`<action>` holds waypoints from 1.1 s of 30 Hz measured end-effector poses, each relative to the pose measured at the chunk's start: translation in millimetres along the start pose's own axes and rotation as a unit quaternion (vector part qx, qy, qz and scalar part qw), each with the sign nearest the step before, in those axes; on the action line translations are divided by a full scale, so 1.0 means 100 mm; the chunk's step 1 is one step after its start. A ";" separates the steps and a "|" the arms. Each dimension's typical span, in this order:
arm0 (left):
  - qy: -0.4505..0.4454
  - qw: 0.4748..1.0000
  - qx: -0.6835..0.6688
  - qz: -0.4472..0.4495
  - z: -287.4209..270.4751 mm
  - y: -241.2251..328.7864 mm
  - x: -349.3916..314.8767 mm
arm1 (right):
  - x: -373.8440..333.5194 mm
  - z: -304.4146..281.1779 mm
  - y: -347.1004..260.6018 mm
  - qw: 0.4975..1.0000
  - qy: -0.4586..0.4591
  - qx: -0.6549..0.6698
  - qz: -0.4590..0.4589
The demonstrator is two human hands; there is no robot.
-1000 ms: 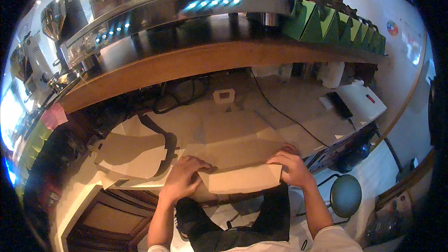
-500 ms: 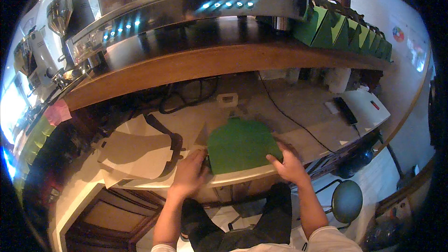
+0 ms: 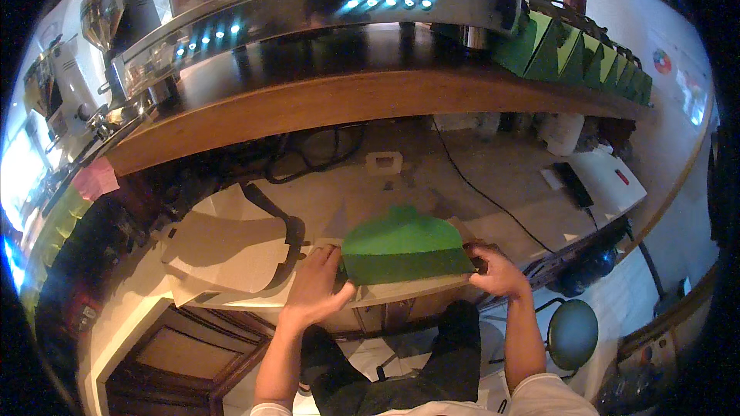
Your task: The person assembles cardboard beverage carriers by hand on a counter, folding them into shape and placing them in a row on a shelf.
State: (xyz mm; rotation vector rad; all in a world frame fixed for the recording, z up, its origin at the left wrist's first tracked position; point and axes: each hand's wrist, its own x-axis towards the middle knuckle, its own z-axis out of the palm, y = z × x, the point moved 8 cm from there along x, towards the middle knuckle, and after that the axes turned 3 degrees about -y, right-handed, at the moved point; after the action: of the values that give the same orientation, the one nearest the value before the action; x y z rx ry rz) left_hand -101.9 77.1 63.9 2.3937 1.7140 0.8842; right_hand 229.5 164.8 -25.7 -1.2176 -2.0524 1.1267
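A green cardboard carton blank (image 3: pixel 406 266) stands at the counter's near edge, bent along a crease between a lighter rounded upper panel and a darker front strip. At its left end my left hand (image 3: pixel 314 283) grips the edge, thumb toward the front and fingers partly hidden behind. The right end is pinched between thumb and fingers of my right hand (image 3: pixel 499 271). To the left lie flat, pale cardboard blanks (image 3: pixel 223 250), with a dark strip-like flap along their right side.
Several folded green cartons (image 3: pixel 570 50) with dark handles line the upper shelf (image 3: pixel 370 94) at right, beside a metal machine with lit buttons. A black cable (image 3: pixel 486 192) crosses the counter. A black handheld device (image 3: pixel 572 183) lies by a white box (image 3: pixel 617 181). A round stool (image 3: pixel 573 333) stands lower right.
The green blank, flat-faced before, is now creased across, its upper panel tipped back. My right hand has shifted from the front face to the right end. The view has shifted slightly.
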 end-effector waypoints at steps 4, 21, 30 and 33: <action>0.013 0.999 -0.003 0.043 0.01 -0.01 -0.07 | 0.02 0.00 -0.31 0.993 -0.008 0.022 -0.120; -0.017 0.979 -0.180 0.098 0.02 -0.05 -0.05 | -0.10 -0.03 -0.83 0.973 0.104 -0.090 -0.187; -0.022 0.989 -0.129 -0.070 0.03 -0.18 -0.07 | -0.02 0.05 -0.63 0.968 0.179 -0.115 -0.135; -0.036 0.997 -0.066 -0.030 0.05 -0.17 -0.07 | -0.05 0.05 -0.74 0.978 0.157 -0.094 -0.095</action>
State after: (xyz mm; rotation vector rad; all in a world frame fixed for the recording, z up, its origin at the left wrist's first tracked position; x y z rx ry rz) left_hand -115.1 78.9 50.3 2.2503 1.6374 0.8622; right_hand 193.4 139.7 34.6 -1.1711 -2.0111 0.6182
